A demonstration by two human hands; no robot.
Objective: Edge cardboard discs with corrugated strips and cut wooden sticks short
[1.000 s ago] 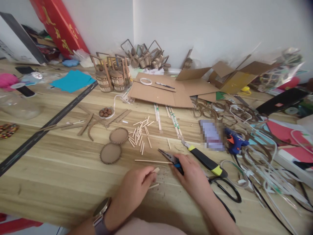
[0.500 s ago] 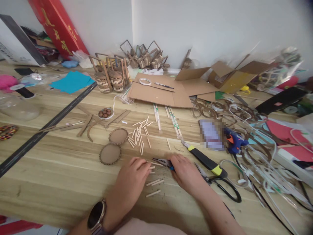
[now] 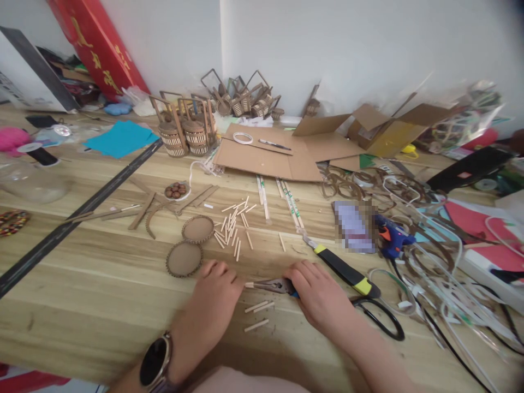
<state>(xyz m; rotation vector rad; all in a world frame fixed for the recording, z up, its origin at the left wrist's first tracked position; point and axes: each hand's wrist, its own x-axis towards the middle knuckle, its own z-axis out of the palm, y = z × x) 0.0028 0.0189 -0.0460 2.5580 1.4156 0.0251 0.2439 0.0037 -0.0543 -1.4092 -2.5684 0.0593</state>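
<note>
My right hand (image 3: 321, 297) is wrapped round a pair of pliers (image 3: 272, 285), whose jaws point left. At the jaw tips is a thin wooden stick (image 3: 249, 285), and its other end runs into my left hand (image 3: 216, 295). My left fingers are closed there, hiding much of the stick. Below the pliers lie several short cut sticks (image 3: 257, 325). A larger pile of short sticks (image 3: 233, 225) is spread further up the table. Two round cardboard discs with ridged rims, a nearer disc (image 3: 185, 258) and a farther disc (image 3: 198, 227), lie beyond my left hand.
Black-handled scissors (image 3: 379, 317) and a yellow-black cutter (image 3: 344, 268) lie right of my right hand. A blue glue gun (image 3: 393, 237) sits among cords and curled strips. Small woven baskets (image 3: 198, 134) and flattened cardboard (image 3: 266, 155) are at the back, with a bowl of brown beads (image 3: 176, 190) nearer.
Both hands have come slightly nearer to me, and the pliers have turned level with their tips closer to my left fingers. The stick ends seen beside my left fingers no longer show.
</note>
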